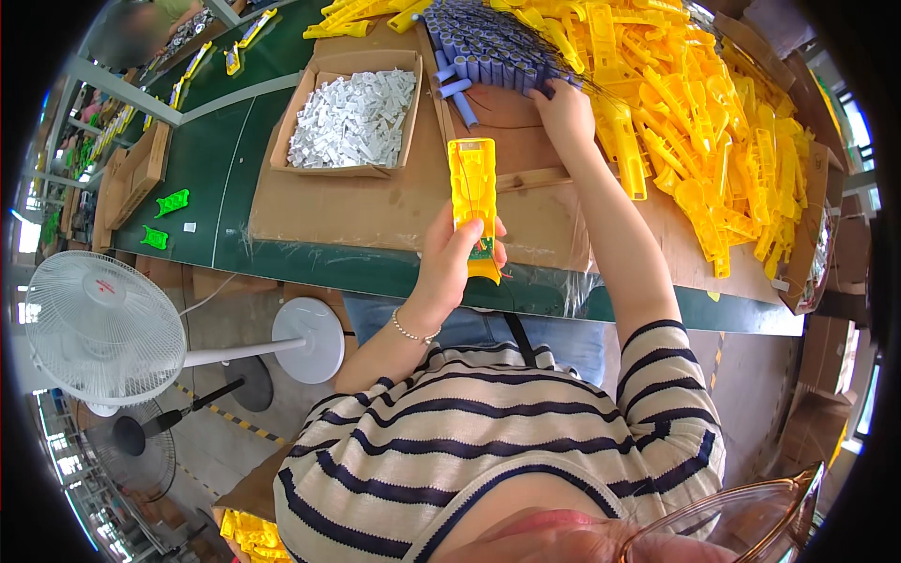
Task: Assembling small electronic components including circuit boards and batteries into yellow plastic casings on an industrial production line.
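My left hand [451, 253] grips a long yellow plastic housing [472, 178], its hollow inner side facing up, with the thumb pressed over the lower part. Inside it sit a small green circuit board [484, 250] and thin red and dark wires. My right hand [567, 114] reaches far forward to a stack of blue cylindrical battery cells [488, 68] with dark wire leads. Its fingers are bent and closed on a cell at the stack's near right edge, fingertips partly hidden. A few loose cells lie at the stack's near left corner.
A cardboard box [282, 141] of small white plastic parts [352, 117] stands left of the cells. Yellow housings [713, 141] are heaped at right. Two green plastic pieces [172, 203] lie on the green table [225, 188]. A white pedestal fan [108, 324] stands at left.
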`<move>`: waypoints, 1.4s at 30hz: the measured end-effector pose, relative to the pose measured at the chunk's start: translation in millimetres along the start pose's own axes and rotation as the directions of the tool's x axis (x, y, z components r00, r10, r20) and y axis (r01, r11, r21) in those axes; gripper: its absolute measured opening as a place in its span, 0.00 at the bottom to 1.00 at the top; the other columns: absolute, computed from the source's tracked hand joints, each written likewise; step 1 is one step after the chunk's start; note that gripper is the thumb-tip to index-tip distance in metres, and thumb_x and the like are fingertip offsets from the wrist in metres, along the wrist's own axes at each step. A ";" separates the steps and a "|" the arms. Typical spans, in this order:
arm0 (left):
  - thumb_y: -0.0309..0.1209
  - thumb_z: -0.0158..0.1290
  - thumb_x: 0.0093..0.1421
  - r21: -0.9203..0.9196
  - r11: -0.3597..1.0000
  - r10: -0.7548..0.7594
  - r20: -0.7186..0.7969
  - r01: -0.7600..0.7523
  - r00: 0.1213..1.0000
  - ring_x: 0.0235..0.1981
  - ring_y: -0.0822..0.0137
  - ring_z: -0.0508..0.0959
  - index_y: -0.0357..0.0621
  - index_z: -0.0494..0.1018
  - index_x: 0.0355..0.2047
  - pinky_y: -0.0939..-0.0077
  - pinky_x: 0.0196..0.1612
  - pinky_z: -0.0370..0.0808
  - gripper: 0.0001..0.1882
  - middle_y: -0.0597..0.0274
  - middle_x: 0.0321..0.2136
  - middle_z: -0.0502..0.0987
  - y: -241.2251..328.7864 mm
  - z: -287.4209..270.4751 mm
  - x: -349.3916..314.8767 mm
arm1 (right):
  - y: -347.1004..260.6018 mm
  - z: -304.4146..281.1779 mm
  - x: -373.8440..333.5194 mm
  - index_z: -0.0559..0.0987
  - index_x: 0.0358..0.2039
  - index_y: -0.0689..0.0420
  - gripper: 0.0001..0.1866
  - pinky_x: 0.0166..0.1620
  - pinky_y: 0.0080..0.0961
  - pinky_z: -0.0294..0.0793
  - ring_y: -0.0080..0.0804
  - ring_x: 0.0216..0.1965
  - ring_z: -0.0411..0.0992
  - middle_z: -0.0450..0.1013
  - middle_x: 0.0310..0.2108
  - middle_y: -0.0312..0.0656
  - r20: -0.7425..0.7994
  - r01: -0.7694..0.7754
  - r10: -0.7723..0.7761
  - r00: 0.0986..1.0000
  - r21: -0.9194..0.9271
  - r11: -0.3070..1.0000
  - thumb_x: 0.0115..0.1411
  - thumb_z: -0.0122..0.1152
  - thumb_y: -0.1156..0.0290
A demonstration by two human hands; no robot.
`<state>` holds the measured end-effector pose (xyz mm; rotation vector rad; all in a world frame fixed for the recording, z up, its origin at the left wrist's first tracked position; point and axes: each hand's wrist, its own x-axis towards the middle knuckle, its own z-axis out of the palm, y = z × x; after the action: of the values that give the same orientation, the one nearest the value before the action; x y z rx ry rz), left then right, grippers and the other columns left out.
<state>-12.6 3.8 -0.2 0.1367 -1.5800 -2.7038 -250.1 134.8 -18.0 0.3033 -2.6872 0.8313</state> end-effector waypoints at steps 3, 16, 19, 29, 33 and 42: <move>0.32 0.41 0.60 0.018 1.000 0.003 -0.008 -0.003 1.000 0.23 0.66 0.75 0.42 0.63 0.43 0.73 0.26 0.75 0.12 0.57 0.31 0.72 -0.5 -1.3 -0.1 | -19.4 -0.3 10.6 0.79 0.40 0.56 0.21 0.43 0.35 0.73 0.45 0.39 0.74 0.76 0.35 0.51 0.029 -0.099 0.100 0.995 -0.030 0.995 0.51 0.62 0.55; 0.30 0.42 0.62 0.056 0.998 0.029 -0.036 -0.027 0.999 0.24 0.68 0.75 0.41 0.64 0.45 0.77 0.27 0.74 0.12 0.58 0.31 0.72 -1.4 -3.5 3.5 | -44.3 -132.9 -97.9 0.80 0.26 0.64 0.13 0.22 0.17 0.64 0.17 0.18 0.67 0.73 0.19 0.35 0.144 -0.222 0.170 0.975 0.603 0.766 0.47 0.69 0.66; 0.30 0.46 0.62 0.104 0.994 0.024 -0.022 -0.022 0.999 0.23 0.74 0.75 0.39 0.64 0.44 0.81 0.24 0.72 0.12 0.60 0.29 0.73 -8.1 10.9 6.3 | -82.5 -143.6 -136.1 0.80 0.25 0.66 0.12 0.19 0.12 0.63 0.15 0.16 0.65 0.73 0.19 0.34 0.501 -0.445 0.164 0.850 0.515 0.733 0.48 0.68 0.68; 0.30 0.45 0.62 0.493 0.865 0.079 0.055 -0.095 0.995 0.26 0.74 0.75 0.37 0.64 0.44 0.82 0.28 0.72 0.12 0.62 0.29 0.73 -2.2 19.2 -5.1 | -87.8 -127.5 -139.2 0.77 0.24 0.65 0.10 0.16 0.11 0.59 0.12 0.13 0.62 0.72 0.16 0.35 0.493 -0.425 0.128 0.861 0.557 0.714 0.49 0.66 0.70; 0.27 0.46 0.61 0.555 0.827 0.063 0.067 -0.090 0.996 0.27 0.73 0.76 0.38 0.63 0.42 0.81 0.29 0.72 0.10 0.61 0.30 0.73 3.1 19.3 -8.2 | -92.7 -135.8 -140.1 0.79 0.24 0.66 0.12 0.20 0.15 0.66 0.15 0.15 0.66 0.73 0.16 0.37 0.565 -0.508 0.182 0.805 0.498 0.703 0.48 0.66 0.69; 0.23 0.46 0.60 0.562 0.799 0.166 0.139 -0.216 0.976 0.27 0.72 0.75 0.38 0.61 0.44 0.79 0.30 0.74 0.12 0.60 0.33 0.72 -8.6 15.3 -7.8 | -91.8 -121.5 -143.4 0.79 0.22 0.65 0.13 0.17 0.16 0.64 0.14 0.14 0.64 0.71 0.14 0.36 0.484 -0.487 0.209 0.849 0.567 0.664 0.48 0.68 0.67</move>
<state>-5.7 21.8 0.3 -0.1341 -2.2500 -2.0240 -62.4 146.2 73.5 0.0797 -2.6988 2.0932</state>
